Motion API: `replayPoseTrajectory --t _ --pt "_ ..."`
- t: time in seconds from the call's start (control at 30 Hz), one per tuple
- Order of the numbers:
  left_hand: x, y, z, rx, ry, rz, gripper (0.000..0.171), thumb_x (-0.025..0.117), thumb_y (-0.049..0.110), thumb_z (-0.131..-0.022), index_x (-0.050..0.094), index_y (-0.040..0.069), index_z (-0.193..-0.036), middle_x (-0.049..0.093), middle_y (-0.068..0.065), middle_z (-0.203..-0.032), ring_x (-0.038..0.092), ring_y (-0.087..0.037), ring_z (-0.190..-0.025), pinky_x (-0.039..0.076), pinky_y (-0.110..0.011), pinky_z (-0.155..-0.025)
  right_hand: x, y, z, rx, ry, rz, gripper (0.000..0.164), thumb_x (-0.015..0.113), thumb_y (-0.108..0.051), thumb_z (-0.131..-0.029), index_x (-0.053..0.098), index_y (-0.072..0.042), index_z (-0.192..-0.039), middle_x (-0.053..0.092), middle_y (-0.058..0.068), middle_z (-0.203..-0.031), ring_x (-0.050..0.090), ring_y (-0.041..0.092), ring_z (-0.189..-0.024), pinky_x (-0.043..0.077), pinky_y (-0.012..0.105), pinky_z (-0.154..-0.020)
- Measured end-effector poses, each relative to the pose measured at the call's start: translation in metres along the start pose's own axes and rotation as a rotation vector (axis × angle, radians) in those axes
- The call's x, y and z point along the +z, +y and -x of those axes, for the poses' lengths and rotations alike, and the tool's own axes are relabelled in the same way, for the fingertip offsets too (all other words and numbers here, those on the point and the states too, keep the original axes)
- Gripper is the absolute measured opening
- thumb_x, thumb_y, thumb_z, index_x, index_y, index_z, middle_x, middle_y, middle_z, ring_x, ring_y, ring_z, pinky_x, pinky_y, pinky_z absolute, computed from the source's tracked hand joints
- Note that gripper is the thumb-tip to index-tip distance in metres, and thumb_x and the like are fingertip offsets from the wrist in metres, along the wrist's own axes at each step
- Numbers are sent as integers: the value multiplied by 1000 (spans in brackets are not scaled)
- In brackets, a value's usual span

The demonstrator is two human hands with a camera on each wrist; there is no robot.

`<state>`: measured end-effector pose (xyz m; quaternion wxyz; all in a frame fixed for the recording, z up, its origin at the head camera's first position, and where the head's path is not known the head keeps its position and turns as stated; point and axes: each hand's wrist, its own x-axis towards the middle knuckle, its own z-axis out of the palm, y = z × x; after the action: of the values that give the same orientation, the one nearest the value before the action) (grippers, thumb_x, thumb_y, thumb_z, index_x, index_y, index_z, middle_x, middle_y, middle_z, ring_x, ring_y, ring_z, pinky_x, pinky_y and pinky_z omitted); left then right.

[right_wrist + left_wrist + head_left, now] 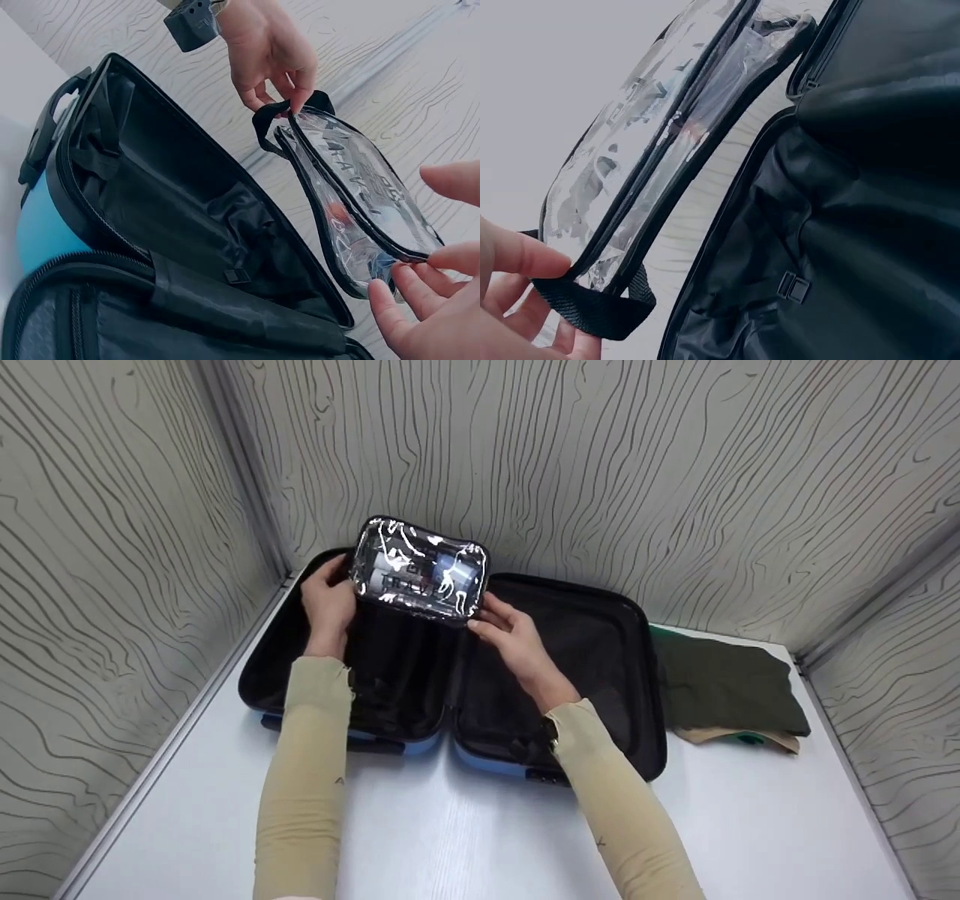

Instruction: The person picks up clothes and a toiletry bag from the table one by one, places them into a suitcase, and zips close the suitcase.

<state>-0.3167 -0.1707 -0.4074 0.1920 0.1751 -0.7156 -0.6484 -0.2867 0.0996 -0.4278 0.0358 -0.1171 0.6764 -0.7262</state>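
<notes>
A clear toiletry bag (420, 570) with black piping is held up above the far part of an open suitcase (555, 652). Bottles and a blue item show through its glossy plastic. My left hand (328, 596) pinches the bag's left end by its black strap (592, 307), thumb on top in the left wrist view. On the opposite end, my right hand (517, 641) grips the lower corner with its fingertips, while one digit stands apart from the plastic in the right wrist view. Both black-lined suitcase halves lie beneath my arms.
Folded dark green clothing (727, 682) lies right of the suitcase, with tan and brighter green cloth under it. A buckle (793, 287) rests on the suitcase lining. Wood-grain panels (480, 457) stand behind and at both sides of the white table (420, 840).
</notes>
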Motion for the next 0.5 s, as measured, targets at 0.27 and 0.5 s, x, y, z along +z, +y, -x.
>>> replayPoseTrajectory --t 0.27,0.5 --pt "-10 -11 -5 -48 47 -2 54 52 -9 -89 66 9 -138 58 -7 -143 45 -15 -131 32 -20 -108 15 13 -3 37 -47 -11 66 68 -1 -95 37 9 -152 42 26 -152 42 32 -140 43 38 -107" --pt "-17 -31 -8 -118 88 -39 51 54 -3 -91 68 14 -137 56 -4 -146 41 -17 -138 28 -22 -112 24 23 -2 64 -101 -35 70 67 -2 -93 32 13 -152 38 28 -154 40 35 -141 41 37 -109"
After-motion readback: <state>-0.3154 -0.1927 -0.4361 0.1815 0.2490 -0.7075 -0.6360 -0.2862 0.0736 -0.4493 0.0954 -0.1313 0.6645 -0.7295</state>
